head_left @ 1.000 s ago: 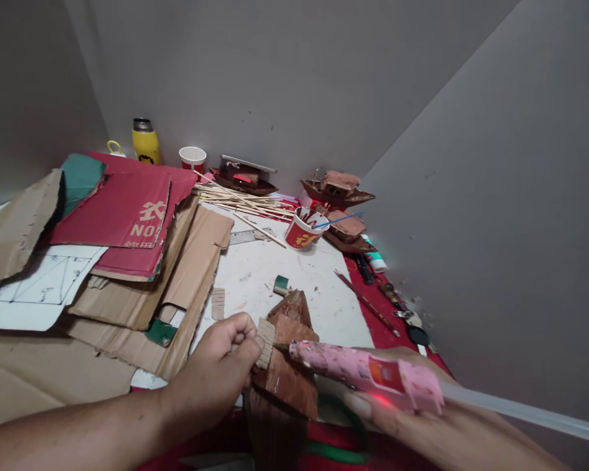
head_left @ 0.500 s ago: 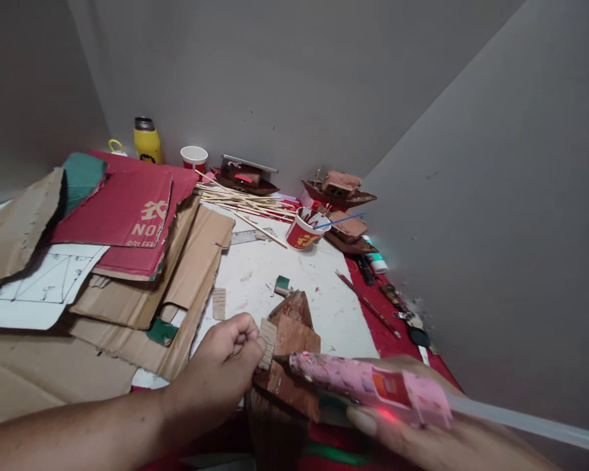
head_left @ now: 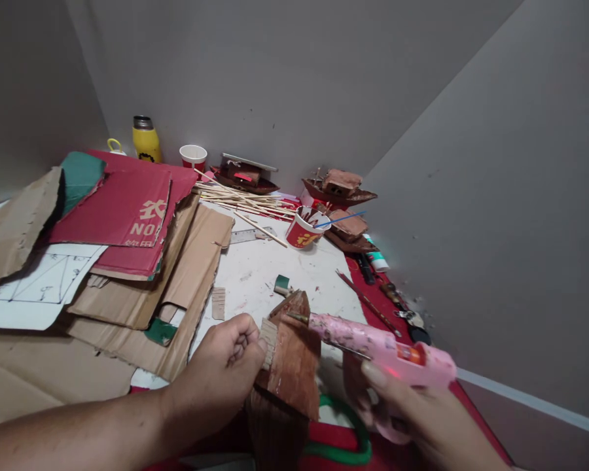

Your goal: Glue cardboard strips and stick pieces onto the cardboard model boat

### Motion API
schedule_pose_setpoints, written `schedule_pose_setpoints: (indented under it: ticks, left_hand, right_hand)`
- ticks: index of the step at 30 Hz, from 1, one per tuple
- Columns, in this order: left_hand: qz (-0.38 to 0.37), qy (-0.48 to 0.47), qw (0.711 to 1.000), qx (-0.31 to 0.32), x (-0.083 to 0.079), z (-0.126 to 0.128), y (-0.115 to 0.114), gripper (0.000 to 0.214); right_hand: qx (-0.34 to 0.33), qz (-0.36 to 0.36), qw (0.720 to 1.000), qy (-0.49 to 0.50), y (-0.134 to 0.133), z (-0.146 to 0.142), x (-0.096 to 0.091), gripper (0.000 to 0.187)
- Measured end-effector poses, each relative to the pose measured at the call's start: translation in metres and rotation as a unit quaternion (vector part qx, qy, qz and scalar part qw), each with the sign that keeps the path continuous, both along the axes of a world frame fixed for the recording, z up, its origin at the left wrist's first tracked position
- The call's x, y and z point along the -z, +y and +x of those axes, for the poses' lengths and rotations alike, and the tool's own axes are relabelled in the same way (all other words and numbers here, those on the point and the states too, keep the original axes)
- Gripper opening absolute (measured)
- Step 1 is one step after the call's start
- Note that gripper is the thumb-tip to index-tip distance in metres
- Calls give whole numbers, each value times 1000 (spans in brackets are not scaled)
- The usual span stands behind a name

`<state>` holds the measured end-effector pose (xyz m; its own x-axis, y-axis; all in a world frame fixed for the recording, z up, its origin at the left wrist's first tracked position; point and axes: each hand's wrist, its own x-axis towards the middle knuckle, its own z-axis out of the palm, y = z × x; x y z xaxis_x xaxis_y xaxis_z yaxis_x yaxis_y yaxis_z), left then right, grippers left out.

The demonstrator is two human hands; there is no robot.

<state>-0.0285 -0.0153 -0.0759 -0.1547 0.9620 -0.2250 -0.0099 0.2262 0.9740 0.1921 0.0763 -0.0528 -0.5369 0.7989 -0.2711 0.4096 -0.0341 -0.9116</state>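
Note:
My left hand [head_left: 230, 356] is closed, pinching a small piece of ribbed cardboard [head_left: 268, 345] against the left side of a brown model boat's roof [head_left: 294, 366]. The boat [head_left: 279, 432] lies lengthwise in front of me, its pointed bow facing away. In my right hand [head_left: 397, 399] is a pink glue gun [head_left: 383, 347] with a red light glowing on it. Its nozzle hovers over the far end of the roof, pointing left; whether it touches cannot be made out. A long pale glue stick [head_left: 530, 399] sticks out of its back.
Cardboard sheets [head_left: 177, 261] pile up on the left. Behind stand thin wooden sticks [head_left: 245, 199], a red paper cup [head_left: 304, 230] with a brush, and several finished-looking boats [head_left: 341, 186]. A green-handled tool [head_left: 360, 438] lies right of the boat; a brush [head_left: 368, 302] is farther right.
The glue gun has moved away from the cardboard piece, up and to the right, towards the roof's far end. My left hand and the boat have hardly moved.

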Motion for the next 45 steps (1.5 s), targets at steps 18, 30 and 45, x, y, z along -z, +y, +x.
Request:
schedule_pose_setpoints:
  ticks: [18,30,45]
  left_hand:
    - [-2,21,1000,-3,-5,3,3,23]
    - [0,-14,1000,-10,-1,3,2,22]
    - [-21,-63,997,-45,-9,0,2,9]
  right_hand:
    - [-19,-75,985,152,-2,-15,29,43]
    - [-18,-74,984,161,-3,-17,28,45]
    - [-13,-82,972,222,2,-10,34,42]
